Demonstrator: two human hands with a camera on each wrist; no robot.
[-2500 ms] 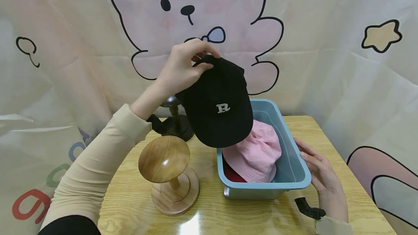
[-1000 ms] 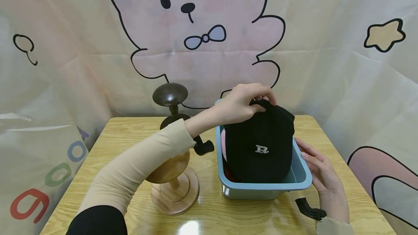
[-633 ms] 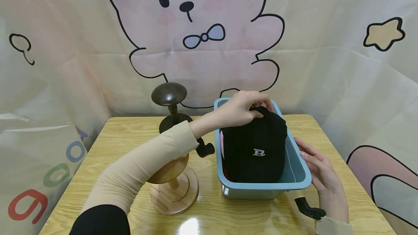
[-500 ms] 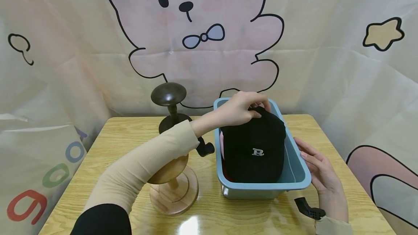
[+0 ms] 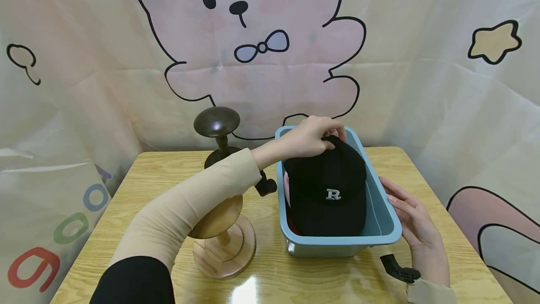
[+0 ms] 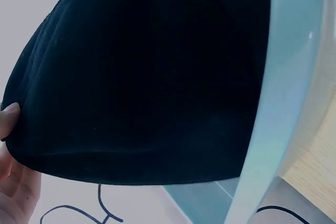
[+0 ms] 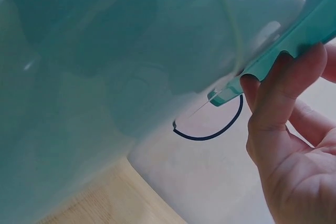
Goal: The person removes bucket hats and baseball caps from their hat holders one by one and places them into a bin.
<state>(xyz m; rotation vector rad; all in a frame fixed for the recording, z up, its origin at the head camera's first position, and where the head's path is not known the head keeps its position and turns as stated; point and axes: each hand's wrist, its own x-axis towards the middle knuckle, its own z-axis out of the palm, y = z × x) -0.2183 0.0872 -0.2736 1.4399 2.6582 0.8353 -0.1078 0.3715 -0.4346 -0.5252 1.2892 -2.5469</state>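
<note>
A black baseball cap [image 5: 329,186] with a white letter R lies inside the light blue bin [image 5: 291,236], its brim toward the near end. At the cap's crown, my left hand [image 5: 314,136] pinches the fabric between thumb and fingers; the left wrist view shows a fingertip [image 6: 9,121] on the dark cloth [image 6: 136,82]. Under the cap a strip of pink hat [image 5: 287,189] shows at the left, with dark red fabric [image 5: 293,222] below it. My right hand [image 5: 415,219] touches the bin's right rim with lightly bent fingers, also seen against the green-blue rim [image 7: 273,64] from below.
Left of the bin stands a light wooden hat stand [image 5: 225,252], its top partly covered by my left forearm. Behind it is a dark hat stand [image 5: 217,122]. All stand on a wooden table [image 5: 164,165] before a printed cloth [image 5: 392,83].
My left hand has carried the black cap rightward and down into the bin, over the pink hat. Over the last half second it shifts only slightly. My right hand stays at the rim.
</note>
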